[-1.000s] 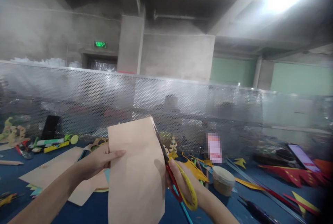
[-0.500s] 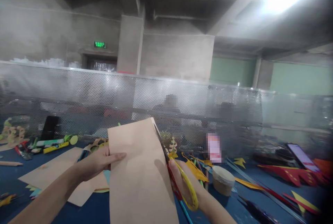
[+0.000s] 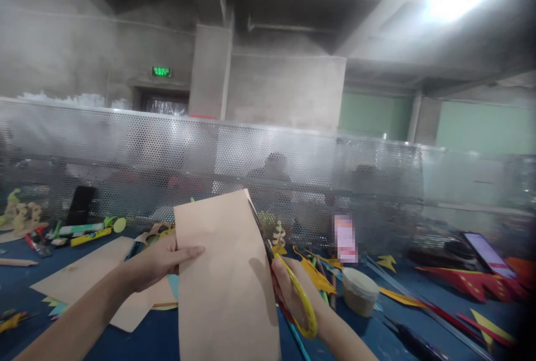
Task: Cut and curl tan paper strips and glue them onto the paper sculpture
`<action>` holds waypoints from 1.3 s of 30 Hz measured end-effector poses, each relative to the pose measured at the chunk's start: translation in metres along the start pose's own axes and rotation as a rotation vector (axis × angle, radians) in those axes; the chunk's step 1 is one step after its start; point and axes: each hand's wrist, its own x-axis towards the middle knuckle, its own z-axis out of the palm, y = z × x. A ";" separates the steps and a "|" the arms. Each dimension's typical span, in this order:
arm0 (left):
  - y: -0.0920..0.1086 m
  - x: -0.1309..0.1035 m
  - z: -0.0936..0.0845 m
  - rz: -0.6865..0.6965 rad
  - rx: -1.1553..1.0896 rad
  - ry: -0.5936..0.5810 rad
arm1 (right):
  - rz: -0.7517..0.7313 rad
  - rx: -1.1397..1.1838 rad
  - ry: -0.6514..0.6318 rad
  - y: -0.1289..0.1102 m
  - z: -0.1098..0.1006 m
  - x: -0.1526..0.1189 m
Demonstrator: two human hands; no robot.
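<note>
A tan sheet of paper (image 3: 224,288) stands raised in front of me, its lower end running out of the picture. My left hand (image 3: 167,257) pinches its left edge, thumb flat on the near face and the fingers hidden behind. On the other side, my right hand (image 3: 295,283) is closed around scissors (image 3: 307,308) with yellow and red handles. The dark blades lie along the sheet's upper right edge, pointing up. Whether the blades are apart is hard to see.
Flat tan sheets (image 3: 90,271) lie on the blue table at left, near glue sticks and a yellow cutter (image 3: 90,237). A round tub (image 3: 360,291), a screwdriver-like tool (image 3: 414,341), red cut-outs (image 3: 464,280) and phones (image 3: 345,238) are at right. A perforated metal screen (image 3: 176,154) stands behind.
The sheet's lower right edge has shifted slightly left. The scissors' red handle shows less than before. Both hands stay in nearly the same place.
</note>
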 end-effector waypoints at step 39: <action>0.005 0.000 0.008 0.002 -0.017 0.136 | -0.165 -0.110 -0.006 -0.015 -0.015 0.000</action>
